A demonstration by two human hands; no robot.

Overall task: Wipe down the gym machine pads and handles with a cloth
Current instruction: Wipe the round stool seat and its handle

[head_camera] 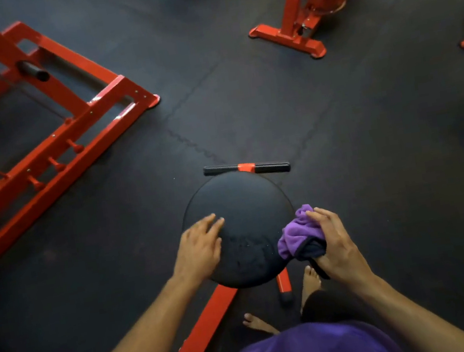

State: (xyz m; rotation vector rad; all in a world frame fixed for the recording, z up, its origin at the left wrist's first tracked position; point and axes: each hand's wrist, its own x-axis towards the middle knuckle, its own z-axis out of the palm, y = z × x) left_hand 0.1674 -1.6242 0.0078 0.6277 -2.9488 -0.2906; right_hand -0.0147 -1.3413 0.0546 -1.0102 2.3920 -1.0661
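Floor (pixel 243 98): dark rubber matting in interlocking tiles, wavy seams visible, filling most of the view.
Left machine (pixel 47 137): large red steel frame at the left edge, with small red pegs along one rail and a black roller bar higher up.
Far machine (pixel 300 18): red frame at the upper right, standing on a wide flat foot, well apart from the seat.
Seat pad (pixel 240 201): round, black, centred low in view; scuffed or damp patch near its front; mounted on a red rail (pixel 200 334) running down to the lower left.
Handle bar (pixel 246 169): short black bar with a red centre sleeve, lying crosswise just beyond the far edge of the pad.
Shirt (pixel 311 351): purple, at the bottom edge.
Feet (pixel 309 281): bare, on the matting just below the pad, either side of a red post.
Left hand (pixel 198 248): released, fingers straight and spread, resting flat on the left side of the pad.
Right hand (pixel 336 246): grasping the cloth, fingers curled round it, at the pad's right rim.
Cloth (pixel 298 233): purple with a dark part beneath, bunched up, touching the right edge of the pad.
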